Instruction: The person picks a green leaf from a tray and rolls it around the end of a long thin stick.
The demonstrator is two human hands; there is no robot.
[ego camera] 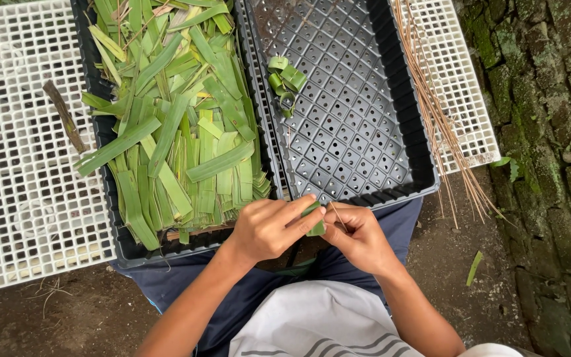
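While both hands pinch it, leaf strip (314, 219) steeply tilted, fingers (299, 210) closed

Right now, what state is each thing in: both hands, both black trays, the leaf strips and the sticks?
left hand: pinching a small green leaf piece
right hand: holding a thin stick at that piece
left black tray: heaped with cut leaf strips
right black tray: nearly bare, a few curled leaf rings inside
bundle of thin sticks: lying loose across the white grid

Two black trays (404, 125) and a brown stick (65, 116) are carried by a white plastic grid (21, 198) laid on bare earth (74, 317).
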